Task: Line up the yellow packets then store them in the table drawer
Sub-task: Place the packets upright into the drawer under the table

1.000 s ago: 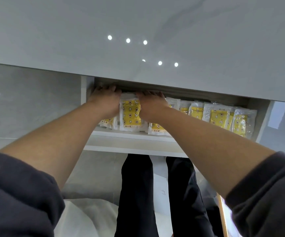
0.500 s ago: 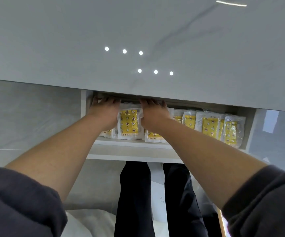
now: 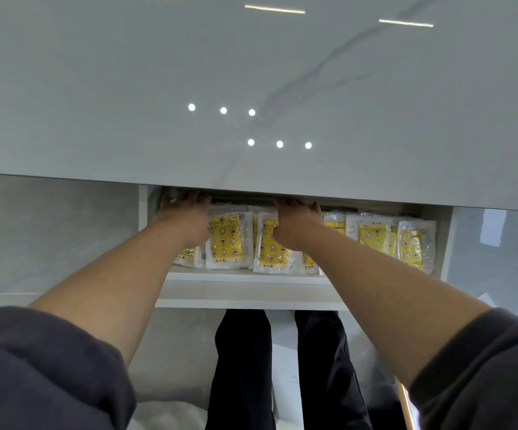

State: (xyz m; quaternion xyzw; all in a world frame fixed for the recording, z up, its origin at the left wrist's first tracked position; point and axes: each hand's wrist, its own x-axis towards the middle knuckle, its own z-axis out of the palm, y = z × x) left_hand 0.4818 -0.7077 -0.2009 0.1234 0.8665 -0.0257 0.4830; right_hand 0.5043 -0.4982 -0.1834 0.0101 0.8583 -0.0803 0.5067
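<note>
Two loose sleeves of dark charcoal-grey fabric fill the lower corners of the frame. The left sleeve (image 3: 43, 367) sits at lower left and the right sleeve (image 3: 487, 370) at lower right, both soft and matte with thick, rounded cuff edges and gentle folds. Beyond them the left forearm (image 3: 121, 280) and right forearm (image 3: 385, 293) are bare, as are the left hand (image 3: 184, 217) and right hand (image 3: 295, 223). At bottom centre are black trousers (image 3: 242, 367) — two plain legs, faintly creased.

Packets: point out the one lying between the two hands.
The packet beside the left hand, its yellow face almost fully showing; the right hand overlaps the next one.
</note>
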